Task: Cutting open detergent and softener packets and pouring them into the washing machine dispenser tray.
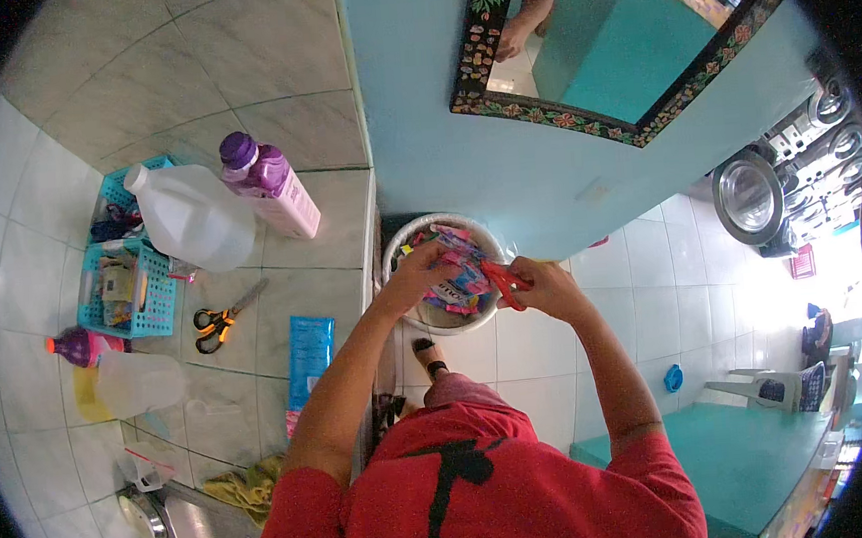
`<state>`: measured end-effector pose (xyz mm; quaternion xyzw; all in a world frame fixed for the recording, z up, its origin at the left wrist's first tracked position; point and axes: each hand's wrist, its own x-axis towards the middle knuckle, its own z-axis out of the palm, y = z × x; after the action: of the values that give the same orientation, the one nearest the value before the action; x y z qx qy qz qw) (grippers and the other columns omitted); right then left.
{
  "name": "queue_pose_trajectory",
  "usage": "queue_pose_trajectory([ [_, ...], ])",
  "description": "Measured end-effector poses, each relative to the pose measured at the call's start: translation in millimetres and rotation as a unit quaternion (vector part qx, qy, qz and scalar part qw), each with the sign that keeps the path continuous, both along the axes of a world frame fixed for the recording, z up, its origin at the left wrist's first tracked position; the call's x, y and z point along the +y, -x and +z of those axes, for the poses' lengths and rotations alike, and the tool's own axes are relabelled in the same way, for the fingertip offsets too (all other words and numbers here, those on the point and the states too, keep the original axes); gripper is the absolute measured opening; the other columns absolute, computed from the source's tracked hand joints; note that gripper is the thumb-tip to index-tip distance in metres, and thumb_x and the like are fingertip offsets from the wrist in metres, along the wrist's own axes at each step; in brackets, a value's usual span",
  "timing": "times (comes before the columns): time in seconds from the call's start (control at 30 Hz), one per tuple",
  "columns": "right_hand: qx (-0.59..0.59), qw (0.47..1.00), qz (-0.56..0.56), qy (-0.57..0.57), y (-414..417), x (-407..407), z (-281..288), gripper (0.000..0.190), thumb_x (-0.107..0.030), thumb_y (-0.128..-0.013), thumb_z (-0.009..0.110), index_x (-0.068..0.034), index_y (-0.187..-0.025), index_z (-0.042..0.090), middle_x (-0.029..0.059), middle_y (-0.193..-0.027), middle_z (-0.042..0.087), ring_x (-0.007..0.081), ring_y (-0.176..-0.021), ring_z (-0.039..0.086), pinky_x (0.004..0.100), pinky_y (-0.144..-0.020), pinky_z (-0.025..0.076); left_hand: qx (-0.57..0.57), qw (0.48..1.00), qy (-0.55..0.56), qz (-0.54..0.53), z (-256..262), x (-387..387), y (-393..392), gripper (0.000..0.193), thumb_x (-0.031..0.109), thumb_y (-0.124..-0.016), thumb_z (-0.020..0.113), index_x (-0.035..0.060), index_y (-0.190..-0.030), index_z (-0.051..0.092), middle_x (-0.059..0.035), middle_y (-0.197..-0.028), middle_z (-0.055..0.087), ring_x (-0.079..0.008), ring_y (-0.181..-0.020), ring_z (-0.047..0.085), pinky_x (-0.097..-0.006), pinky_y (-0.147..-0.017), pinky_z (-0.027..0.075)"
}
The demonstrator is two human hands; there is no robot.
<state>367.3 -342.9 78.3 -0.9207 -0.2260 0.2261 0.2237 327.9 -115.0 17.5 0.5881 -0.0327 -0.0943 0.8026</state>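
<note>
My left hand (422, 277) grips a crumpled pink, blue and purple plastic packet (468, 263) above a round white bin (393, 245). In my right hand (550, 287) is a pair of red-handled scissors (505, 282), pointed left at the packet's right side. Whether the blades are apart or closed on the plastic is hidden. Colourful wrappers (460, 304) show inside the bin, though where they end and the held packet begins is hard to tell.
On the tiled counter at left are orange-and-black scissors (228, 318), a blue packet (311, 356), a white jug (199, 218), a purple-capped bottle (275, 186) and turquoise baskets (155, 288). A framed mirror (555, 116) hangs on the blue wall. A teal table (743, 449) stands at right.
</note>
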Motion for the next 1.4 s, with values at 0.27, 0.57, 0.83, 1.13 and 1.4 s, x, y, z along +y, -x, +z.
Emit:
queue_pose_trajectory([
  [0.27,0.080,0.994,-0.050,-0.056,-23.5,-8.8,-43.9,0.030,-0.030,-0.072,0.056,-0.009,-0.094,0.058,0.0100,-0.073,0.061,0.0255,-0.072,0.060,0.0369,-0.064,0.045,-0.002,0.996,-0.084,-0.009,-26.2,-13.2,-20.8,0.026,0.014,-0.077,0.061,0.0028,-0.099,0.053,-0.0006,-0.089,0.056,-0.0094,-0.084,0.050,-0.0248,-0.078,0.040],
  [0.57,-0.059,0.996,-0.064,-0.012,-48.3,-6.1,-110.2,0.026,-0.032,-0.078,0.053,-0.007,-0.083,0.051,0.0120,-0.073,0.059,0.0320,-0.072,0.058,0.0403,-0.064,0.043,-0.010,0.983,-0.091,0.158,-25.7,27.2,-0.5,0.015,0.006,-0.076,0.061,0.0022,-0.088,0.052,-0.0018,-0.082,0.056,-0.0091,-0.078,0.052,-0.0221,-0.073,0.042],
  [0.83,-0.274,0.950,0.150,0.002,0.3,92.6,-65.6,0.023,-0.026,-0.069,0.061,-0.011,-0.084,0.055,0.0067,-0.082,0.056,0.0243,-0.083,0.053,0.0388,-0.076,0.034,-0.030,0.916,-0.075,0.394,65.9,103.9,134.1,0.014,0.000,-0.076,0.057,0.0039,-0.088,0.050,-0.0014,-0.080,0.054,-0.0083,-0.078,0.051,-0.0223,-0.069,0.042],
  [1.13,-0.151,0.941,0.285,-0.106,41.8,223.4,-89.6,0.022,-0.010,-0.069,0.056,-0.007,-0.089,0.047,0.0134,-0.086,0.050,0.0348,-0.077,0.054,0.0430,-0.065,0.043,-0.031,0.775,-0.128,0.618,93.0,124.0,289.4,0.016,-0.004,-0.074,0.056,0.0043,-0.085,0.050,-0.0026,-0.080,0.055,-0.0097,-0.077,0.050,-0.0227,-0.071,0.040],
  [1.4,-0.094,0.902,0.406,-0.110,64.3,279.3,-60.7,0.029,-0.024,-0.074,0.056,-0.007,-0.097,0.053,0.0156,-0.096,0.055,0.0328,-0.093,0.052,0.0391,-0.079,0.042,0.003,0.694,-0.133,0.708,89.0,111.5,364.3,0.015,-0.004,-0.072,0.057,0.0041,-0.083,0.050,-0.0023,-0.080,0.055,-0.0106,-0.073,0.051,-0.0238,-0.067,0.041],
])
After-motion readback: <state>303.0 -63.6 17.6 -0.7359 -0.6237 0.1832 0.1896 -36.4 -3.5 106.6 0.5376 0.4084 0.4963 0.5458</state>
